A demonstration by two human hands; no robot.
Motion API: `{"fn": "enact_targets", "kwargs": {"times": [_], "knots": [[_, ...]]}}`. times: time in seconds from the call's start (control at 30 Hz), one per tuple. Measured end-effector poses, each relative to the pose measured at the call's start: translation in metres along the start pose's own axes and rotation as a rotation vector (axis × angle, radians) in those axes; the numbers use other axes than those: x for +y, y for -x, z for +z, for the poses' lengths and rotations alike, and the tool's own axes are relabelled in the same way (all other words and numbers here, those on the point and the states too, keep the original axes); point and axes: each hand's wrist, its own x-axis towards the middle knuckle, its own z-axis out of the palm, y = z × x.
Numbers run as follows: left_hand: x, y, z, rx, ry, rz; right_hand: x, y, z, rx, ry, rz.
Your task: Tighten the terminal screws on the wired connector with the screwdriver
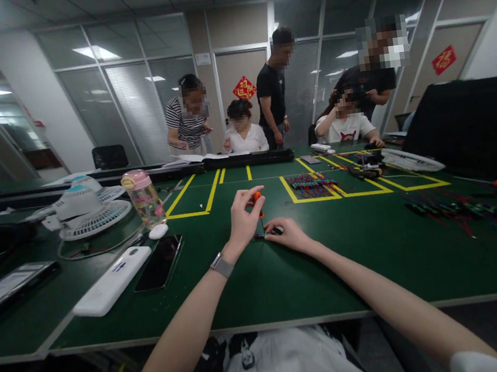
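Note:
My left hand (242, 218) is closed around the orange handle of a small screwdriver (257, 199), held upright with its tip pointing down. Below the tip, a small dark connector with coloured wires (267, 232) lies on the green table mat (287, 278). My right hand (289, 236) rests on the mat and pinches that connector between fingertips, holding it in place. A grey watch sits on my left wrist.
On the left lie a black phone (158, 262), a white power bank (112, 280), a white fan (88, 208) and a pink-lidded bottle (144, 199). Bundles of coloured wires (312, 185) lie inside yellow-taped boxes; more wires (455, 209) are at right. Several people stand or sit across the table.

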Motion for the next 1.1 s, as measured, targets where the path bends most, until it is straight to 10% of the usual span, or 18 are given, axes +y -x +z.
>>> {"fn": "enact_targets", "kwargs": {"times": [1.1], "knots": [[0.0018, -0.0004, -0.0003, 0.045, -0.03, 0.022, 0.0063, -0.0005, 0.0003, -0.013, -0.039, 0.002]]}}
